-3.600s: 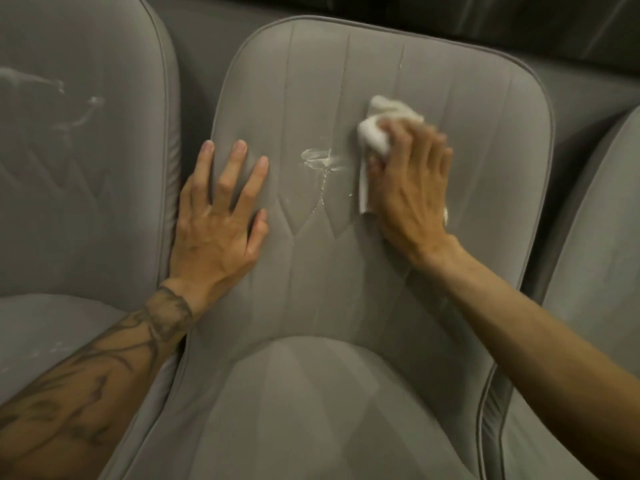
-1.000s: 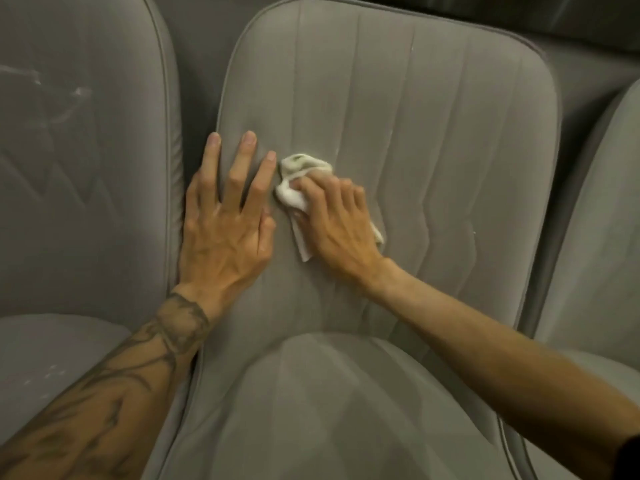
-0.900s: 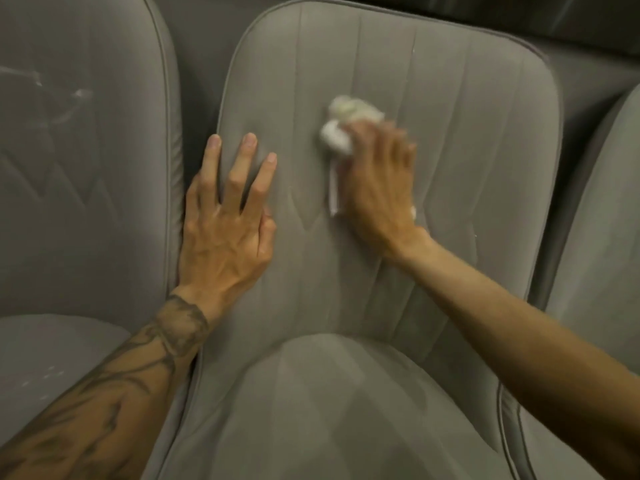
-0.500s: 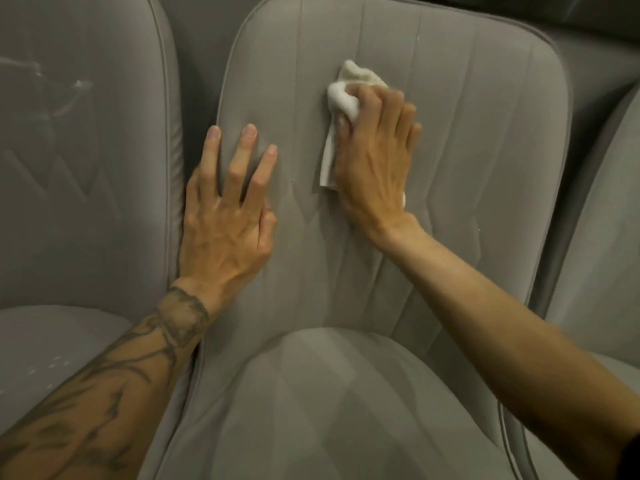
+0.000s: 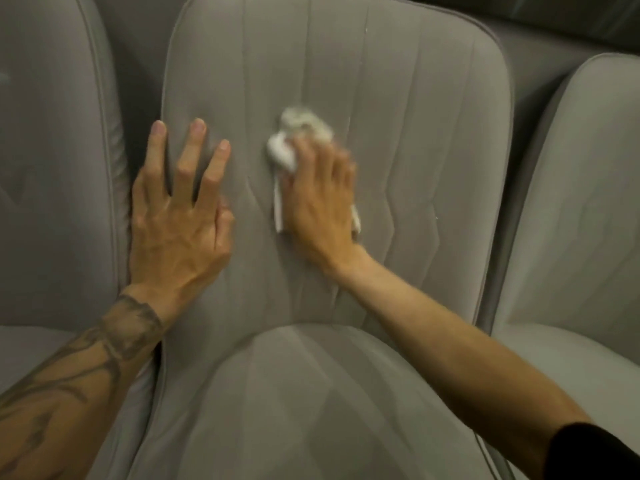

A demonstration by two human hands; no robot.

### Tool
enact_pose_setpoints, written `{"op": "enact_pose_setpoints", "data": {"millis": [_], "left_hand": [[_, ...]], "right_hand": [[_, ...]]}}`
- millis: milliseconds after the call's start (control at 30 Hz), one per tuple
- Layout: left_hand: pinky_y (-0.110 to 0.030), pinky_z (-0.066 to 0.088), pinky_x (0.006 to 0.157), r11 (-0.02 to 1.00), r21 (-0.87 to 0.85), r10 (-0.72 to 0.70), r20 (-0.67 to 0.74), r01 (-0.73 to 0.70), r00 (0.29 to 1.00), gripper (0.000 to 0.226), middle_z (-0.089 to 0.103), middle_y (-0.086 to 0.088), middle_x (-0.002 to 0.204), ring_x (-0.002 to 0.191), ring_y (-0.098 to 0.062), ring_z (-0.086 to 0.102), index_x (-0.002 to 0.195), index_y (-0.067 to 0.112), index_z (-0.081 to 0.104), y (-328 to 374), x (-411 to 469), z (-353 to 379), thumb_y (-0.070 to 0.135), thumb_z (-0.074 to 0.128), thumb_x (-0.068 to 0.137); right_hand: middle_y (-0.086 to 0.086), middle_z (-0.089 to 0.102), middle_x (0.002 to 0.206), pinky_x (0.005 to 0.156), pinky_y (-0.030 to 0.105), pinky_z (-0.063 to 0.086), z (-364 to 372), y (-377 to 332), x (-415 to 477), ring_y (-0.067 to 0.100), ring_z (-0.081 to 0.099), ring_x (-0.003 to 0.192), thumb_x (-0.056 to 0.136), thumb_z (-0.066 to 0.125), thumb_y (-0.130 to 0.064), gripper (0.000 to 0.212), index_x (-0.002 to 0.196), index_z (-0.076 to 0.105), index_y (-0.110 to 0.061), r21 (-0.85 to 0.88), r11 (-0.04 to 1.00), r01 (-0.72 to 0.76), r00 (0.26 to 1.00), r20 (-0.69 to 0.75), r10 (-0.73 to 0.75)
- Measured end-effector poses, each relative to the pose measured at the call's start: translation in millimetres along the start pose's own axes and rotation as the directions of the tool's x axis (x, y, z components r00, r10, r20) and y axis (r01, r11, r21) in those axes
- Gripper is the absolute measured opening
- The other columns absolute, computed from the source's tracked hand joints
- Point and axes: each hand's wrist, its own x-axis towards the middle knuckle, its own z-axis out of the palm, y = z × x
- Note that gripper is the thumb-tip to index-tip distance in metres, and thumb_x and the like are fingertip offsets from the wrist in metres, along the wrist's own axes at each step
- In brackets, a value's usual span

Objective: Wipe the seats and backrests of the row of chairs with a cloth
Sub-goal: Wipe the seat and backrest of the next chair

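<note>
White crumpled cloth [image 5: 304, 128], single, axis up-down, is pressed on middle of three grey fabric backrests [image 5: 415, 133] by right hand [image 5: 322, 202], grip blurred; left hand [image 5: 176, 220] spread flat.

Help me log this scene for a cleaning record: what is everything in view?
middle chair: one, grey, centre, backrest and seat in view
left chair: one, grey, left edge, partly cut off
right chair: one, grey, right edge, partly cut off
cloth: one, white, crumpled, on the middle backrest
sleeve: one, black, right forearm, bottom right corner
left hand: one, flat on the backrest's left side, tattooed forearm
right hand: one, blurred, holds the cloth against the backrest
</note>
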Motion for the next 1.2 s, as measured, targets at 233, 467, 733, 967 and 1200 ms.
{"op": "enact_pose_setpoints", "data": {"millis": [233, 467, 733, 967, 1200], "left_hand": [[-0.058, 0.035, 0.114, 1.000, 0.010, -0.012, 0.016, 0.012, 1.000, 0.069, 0.013, -0.003, 0.176, 0.162, -0.039, 0.008, 0.166, 0.024, 0.024, 2, 0, -1, 0.023, 0.045, 0.099], [-0.059, 0.035, 0.115, 1.000, -0.001, -0.010, 0.021, 0.010, 1.000, 0.067, 0.014, -0.004, 0.176, 0.162, -0.040, 0.009, 0.165, 0.023, 0.024, 2, -1, -1, 0.021, 0.043, 0.101], [-0.057, 0.030, 0.120, 1.000, 0.003, 0.007, -0.012, -0.007, 1.000, 0.064, 0.014, -0.005, 0.176, 0.162, -0.041, 0.010, 0.165, 0.022, 0.026, 0, -1, 2, 0.023, 0.040, 0.103], [-0.058, 0.033, 0.116, 1.000, 0.002, 0.000, -0.019, 0.000, 1.000, 0.063, 0.013, -0.003, 0.176, 0.162, -0.039, 0.009, 0.166, 0.024, 0.025, -1, -1, 3, 0.025, 0.038, 0.104], [-0.056, 0.031, 0.119, 1.000, 0.017, -0.012, 0.004, 0.012, 1.000, 0.064, 0.015, -0.006, 0.175, 0.161, -0.041, 0.010, 0.165, 0.022, 0.025, 3, 0, -1, 0.023, 0.041, 0.104]], "right_hand": [[0.012, 0.062, 0.127, 0.095, 0.036, 0.036, -23, 66, 63, 0.027, 0.050, 0.112, 0.098, 0.053, -0.026, 0.034, 0.128, 0.061, -0.011, -0.162, 0.982, -0.102, 0.969, -0.241, 0.061], [0.016, 0.056, 0.134, 0.093, 0.042, 0.037, -30, 58, -39, 0.035, 0.054, 0.106, 0.101, 0.056, -0.020, 0.037, 0.136, 0.056, -0.010, -0.140, 0.984, 0.111, 0.974, 0.211, -0.080], [0.010, 0.048, 0.134, 0.094, 0.040, 0.036, -59, 117, -44, 0.031, 0.048, 0.109, 0.105, 0.048, -0.029, 0.035, 0.137, 0.046, -0.014, -0.321, 0.934, -0.155, 0.988, -0.059, 0.144], [0.011, 0.045, 0.129, 0.087, 0.041, 0.035, -76, 126, -79, 0.033, 0.049, 0.101, 0.102, 0.055, -0.022, 0.033, 0.133, 0.048, -0.014, -0.367, 0.930, 0.027, 0.989, 0.148, 0.029], [0.018, 0.054, 0.132, 0.087, 0.044, 0.037, -53, 89, -114, 0.038, 0.053, 0.101, 0.100, 0.056, -0.023, 0.035, 0.132, 0.054, -0.008, -0.261, 0.964, -0.051, 0.976, 0.192, 0.104]]}}
